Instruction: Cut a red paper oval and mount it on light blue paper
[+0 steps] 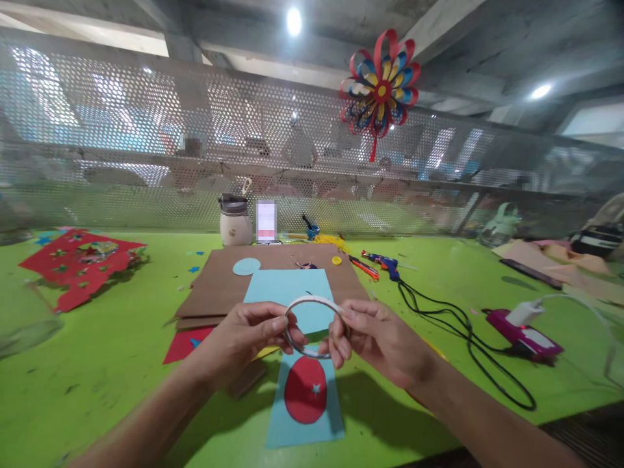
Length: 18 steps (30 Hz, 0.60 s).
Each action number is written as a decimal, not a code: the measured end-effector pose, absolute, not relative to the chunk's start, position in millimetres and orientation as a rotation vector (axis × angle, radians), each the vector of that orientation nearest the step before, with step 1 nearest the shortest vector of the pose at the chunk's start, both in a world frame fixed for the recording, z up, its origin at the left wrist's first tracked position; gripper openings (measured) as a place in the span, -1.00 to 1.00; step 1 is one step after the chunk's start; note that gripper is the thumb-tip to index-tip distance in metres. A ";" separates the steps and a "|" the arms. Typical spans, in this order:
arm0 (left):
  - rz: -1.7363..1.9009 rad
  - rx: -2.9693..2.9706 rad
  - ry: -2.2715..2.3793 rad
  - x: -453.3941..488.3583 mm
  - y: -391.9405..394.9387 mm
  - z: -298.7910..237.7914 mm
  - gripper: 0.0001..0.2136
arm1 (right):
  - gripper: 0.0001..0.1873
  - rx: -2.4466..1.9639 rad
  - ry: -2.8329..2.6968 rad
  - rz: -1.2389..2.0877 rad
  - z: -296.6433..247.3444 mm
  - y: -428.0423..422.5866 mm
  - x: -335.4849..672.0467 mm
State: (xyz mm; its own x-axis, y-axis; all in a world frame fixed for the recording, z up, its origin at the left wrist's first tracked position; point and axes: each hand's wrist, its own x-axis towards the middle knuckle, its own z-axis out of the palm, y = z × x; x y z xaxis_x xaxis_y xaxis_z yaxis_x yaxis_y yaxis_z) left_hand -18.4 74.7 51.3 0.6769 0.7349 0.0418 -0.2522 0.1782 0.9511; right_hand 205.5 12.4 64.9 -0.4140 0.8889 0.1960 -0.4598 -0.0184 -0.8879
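Observation:
Both hands hold up a thin roll of white tape [312,301], a ring seen nearly edge-on above the table. My left hand [248,335] pinches its left side with thumb and fingers closed. My right hand [373,335] grips the right side, fingers curled round the rim. Under the hands lies a light blue paper sheet [292,292] on brown cardboard [219,286]. Nearer to me, a second light blue sheet [302,416] carries a red oval [305,390] with a small blue star.
On the green table [112,364]: red cut paper [80,260] far left, a cream bottle [235,221], a light blue paper circle [246,266], a blue glue gun [385,263] with black cable [468,338], a pink power strip [524,333]. A paper flower [381,91] hangs on the mesh.

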 end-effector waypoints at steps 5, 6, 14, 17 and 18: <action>0.760 1.156 0.498 -17.4 75.0 53.1 -0.81 | -0.77 -0.506 -1.172 1.664 63.5 13.8 208.8; 0.756 1.143 0.498 -17.3 75.1 53.6 -0.80 | -0.78 -0.493 -1.170 1.661 63.8 13.9 208.9; 0.672 1.115 0.593 -12.6 74.2 47.9 -0.76 | -0.77 -0.502 -1.110 1.674 64.8 16.6 202.9; 0.663 1.137 0.608 -10.1 72.8 46.8 -0.79 | -0.78 -0.631 -1.077 1.637 67.1 19.9 199.8; 0.667 1.124 0.605 -9.5 72.7 46.9 -0.82 | -0.75 -0.656 -1.070 1.621 67.6 21.3 198.5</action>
